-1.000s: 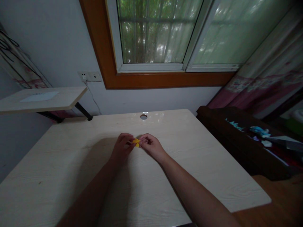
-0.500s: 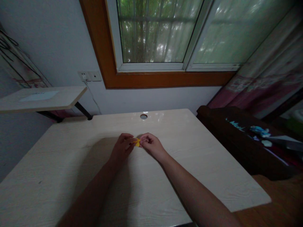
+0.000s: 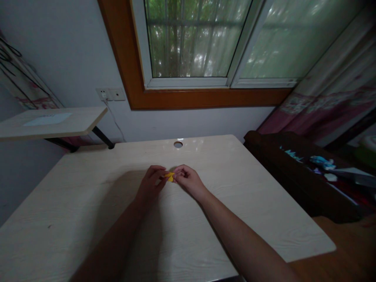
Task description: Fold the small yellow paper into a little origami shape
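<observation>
A small piece of folded yellow paper is pinched between my two hands, just over the desk top. My left hand grips its left side between thumb and fingers. On the other side, my right hand holds the right edge with its fingertips. Part of the yellow paper is hidden behind the fingers, so its full shape does not show.
A round cable hole lies near the desk's back edge. At the left back stands a raised shelf on black legs, a white sheet on it. A dark wooden piece of furniture with items on it stands at the right.
</observation>
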Motion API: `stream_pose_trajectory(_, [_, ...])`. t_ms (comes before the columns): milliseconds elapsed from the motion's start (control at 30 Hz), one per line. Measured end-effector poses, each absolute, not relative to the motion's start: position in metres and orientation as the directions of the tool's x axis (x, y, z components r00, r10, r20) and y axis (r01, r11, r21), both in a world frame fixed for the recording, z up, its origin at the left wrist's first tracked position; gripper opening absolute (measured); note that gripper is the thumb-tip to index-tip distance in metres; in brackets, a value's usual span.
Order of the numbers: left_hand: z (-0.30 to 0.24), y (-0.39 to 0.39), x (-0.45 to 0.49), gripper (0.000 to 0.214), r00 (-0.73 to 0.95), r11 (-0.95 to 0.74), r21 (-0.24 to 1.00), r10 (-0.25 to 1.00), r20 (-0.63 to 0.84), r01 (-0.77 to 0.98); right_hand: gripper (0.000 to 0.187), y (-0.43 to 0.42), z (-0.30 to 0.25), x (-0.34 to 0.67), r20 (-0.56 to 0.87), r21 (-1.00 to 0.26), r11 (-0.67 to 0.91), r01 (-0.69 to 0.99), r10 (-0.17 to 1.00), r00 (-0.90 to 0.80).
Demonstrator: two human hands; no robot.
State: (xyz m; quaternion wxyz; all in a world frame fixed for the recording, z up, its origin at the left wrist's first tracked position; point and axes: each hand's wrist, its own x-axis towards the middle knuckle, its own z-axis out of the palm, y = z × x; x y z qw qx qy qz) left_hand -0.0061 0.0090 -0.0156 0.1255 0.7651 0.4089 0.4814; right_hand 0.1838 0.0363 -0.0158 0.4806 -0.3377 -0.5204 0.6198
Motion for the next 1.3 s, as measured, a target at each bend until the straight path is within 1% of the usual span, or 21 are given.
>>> stream_pose_trajectory(167, [-0.0157, 0.0088, -0.0061, 0.018, 0.192, -0.625, 0.611, 0.758, 0.623, 0.486, 0.019, 0.0349, -0.0135, 0.1839, 0.070, -0.970, -0.007, -0.243, 0.949, -0.308])
stream_pose_trajectory(433, [-0.0136, 0.0084, -0.0059, 0.017, 0.192, -0.629, 0.581, 0.746, 0.637, 0.517, 0.020, 0.0351, -0.0122, 0.1838, 0.065, -0.968, -0.012, -0.251, 0.954, -0.294])
stream_pose_trajectory(733, [-0.0140, 0.0079, -0.0068, 0.014, 0.193, -0.622, 0.588, 0.754, 0.627, 0.517, 0.022, 0.0348, -0.0124, 0.1843, 0.077, -0.969, 0.000, -0.245, 0.950, -0.303])
stream_pose_trajectory(933, [-0.0120, 0.0084, -0.0065, 0.007, 0.200, -0.637, 0.533, 0.726, 0.658, 0.556, 0.021, 0.0362, -0.0171, 0.1843, 0.091, -0.968, 0.011, -0.252, 0.947, -0.307])
stream_pose_trajectory(1100, [-0.0108, 0.0066, -0.0057, 0.009, 0.189, -0.614, 0.588, 0.759, 0.623, 0.527, 0.020, 0.0361, -0.0196, 0.1844, 0.104, -0.979, 0.040, -0.202, 0.943, -0.317])
stream_pose_trajectory(1300, [-0.0149, 0.0067, -0.0078, 0.007, 0.214, -0.596, 0.583, 0.777, 0.592, 0.552, 0.017, 0.0334, -0.0188, 0.1853, 0.131, -0.990, 0.106, -0.093, 0.936, -0.328])
